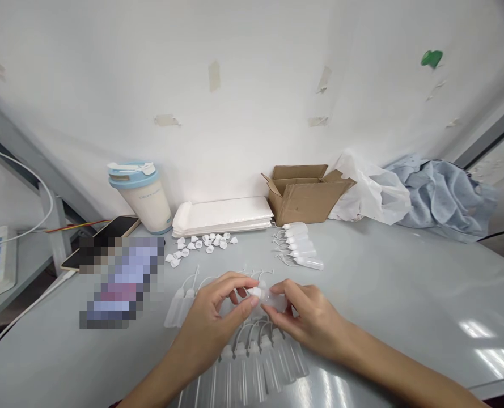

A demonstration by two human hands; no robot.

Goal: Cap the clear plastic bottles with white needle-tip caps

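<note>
My right hand [309, 316] is closed round a small clear squeeze bottle [277, 301], tilted with its neck toward the left. My left hand [213, 317] pinches the white cap [255, 292] at the neck end; the fingers partly hide the join. In front of my hands lies a row of clear squeeze bottles [243, 377] with thin tethers at their necks. More such bottles [179, 306] lie left of and behind my left hand, partly covered by it. Beyond my hands several bottles [298, 246] are grouped on their sides, and loose white caps [209, 243] are scattered.
An open cardboard box [305, 201], a stack of white padded envelopes [224, 215] and a tumbler [143, 195] stand along the wall. Two phones, one dark [111, 235] and one blurred [124, 280], lie left. A white plastic bag [371, 190] and blue cloth [443, 195] lie back right.
</note>
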